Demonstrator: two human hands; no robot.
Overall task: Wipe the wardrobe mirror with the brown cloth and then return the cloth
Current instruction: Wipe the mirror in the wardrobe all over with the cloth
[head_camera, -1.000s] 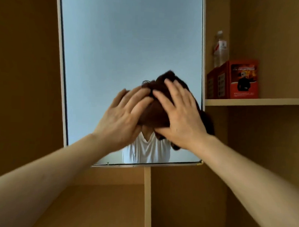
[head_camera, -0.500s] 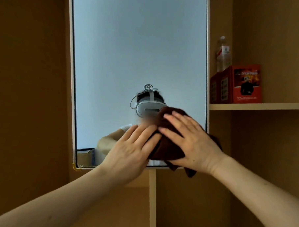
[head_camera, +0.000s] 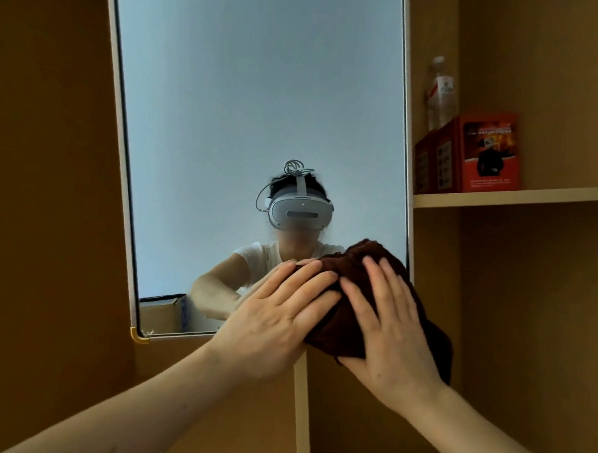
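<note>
- Fingers first: the left-hand fingers (head_camera: 309,278) lie straight and close together, flat on the brown cloth (head_camera: 354,259). The right-hand fingers (head_camera: 384,285) are straight too, slightly fanned, pressing the same bundle. Neither set looks curled round it.
- The cloth is bunched up against the lower right corner of the wardrobe mirror (head_camera: 255,104). Its far side spills past the mirror's right edge, and a tail hangs below the bottom edge.
- The left hand (head_camera: 273,321) and right hand (head_camera: 392,336) sit side by side on it, forearms reaching up from below.
- I'd call this mid-wipe, working the bottom corner. The return of the cloth hasn't begun.
- The next stroke, I reckon, wants flat, even pressure and the tail gathered in so it doesn't drag.
- The edges are tight on the right. A shelf (head_camera: 514,196) juts out just beside the mirror, carrying a red box (head_camera: 482,152) and a plastic bottle (head_camera: 442,92).
- Below the mirror, a pale upright divider (head_camera: 302,397) runs down.
- Open room lies leftward along the bottom edge toward the yellow corner cap (head_camera: 137,335), and upward over the wide glass.
</note>
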